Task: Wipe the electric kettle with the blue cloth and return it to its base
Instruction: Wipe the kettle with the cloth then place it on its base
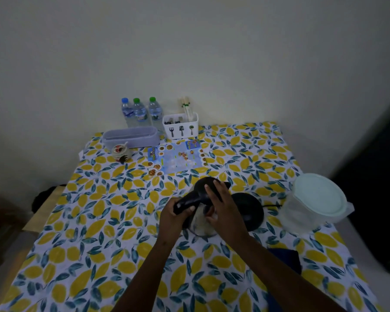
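The electric kettle (200,224), with a black lid and handle and a pale body, stands on the lemon-print tablecloth just left of its round black base (249,210). My left hand (175,216) grips the black handle. My right hand (221,206) lies over the lid and upper body, fingers spread on the lid, thumb on the side. The blue cloth (286,260) lies on the table at the lower right, partly hidden behind my right forearm; neither hand touches it.
A lidded translucent container (315,203) stands right of the base, whose cord (273,206) runs toward it. At the back: three water bottles (141,112), a white cutlery holder (180,126), a lilac tub (131,137), a small jar (119,152), a menu card (176,159).
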{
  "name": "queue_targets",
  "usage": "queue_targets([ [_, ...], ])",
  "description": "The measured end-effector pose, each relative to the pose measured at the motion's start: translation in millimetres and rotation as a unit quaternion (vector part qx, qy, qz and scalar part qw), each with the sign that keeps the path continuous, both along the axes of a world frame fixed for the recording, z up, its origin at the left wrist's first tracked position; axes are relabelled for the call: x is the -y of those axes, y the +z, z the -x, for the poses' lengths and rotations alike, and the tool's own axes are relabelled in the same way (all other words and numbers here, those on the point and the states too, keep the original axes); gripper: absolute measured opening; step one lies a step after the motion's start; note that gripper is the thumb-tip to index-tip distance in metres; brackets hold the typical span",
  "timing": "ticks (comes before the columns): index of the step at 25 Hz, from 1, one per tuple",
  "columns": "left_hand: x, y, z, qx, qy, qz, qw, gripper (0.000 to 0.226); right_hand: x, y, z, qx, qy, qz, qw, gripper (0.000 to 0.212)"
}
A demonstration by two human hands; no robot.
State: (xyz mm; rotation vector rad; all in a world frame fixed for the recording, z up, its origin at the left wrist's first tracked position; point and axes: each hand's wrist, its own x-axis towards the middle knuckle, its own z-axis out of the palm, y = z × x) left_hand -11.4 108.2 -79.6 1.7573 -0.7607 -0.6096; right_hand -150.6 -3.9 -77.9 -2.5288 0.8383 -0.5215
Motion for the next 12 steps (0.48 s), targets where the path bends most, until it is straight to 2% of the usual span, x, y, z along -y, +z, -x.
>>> queue_targets([
  [3,34,7,13,-0.001,-0.047,0.002,0.999,0.028,21,12,25,-0.009,-0.065,0.026,0.997,0.093],
  [6,72,13,25,-0.010,-0.107,0.006,0.994,0.026,41,20,47,-0.011,-0.118,0.039,0.992,0.091],
  [12,125,13,32,-0.021,-0.161,0.011,0.987,0.026,73,19,67,-0.018,-0.170,0.044,0.984,0.087],
])
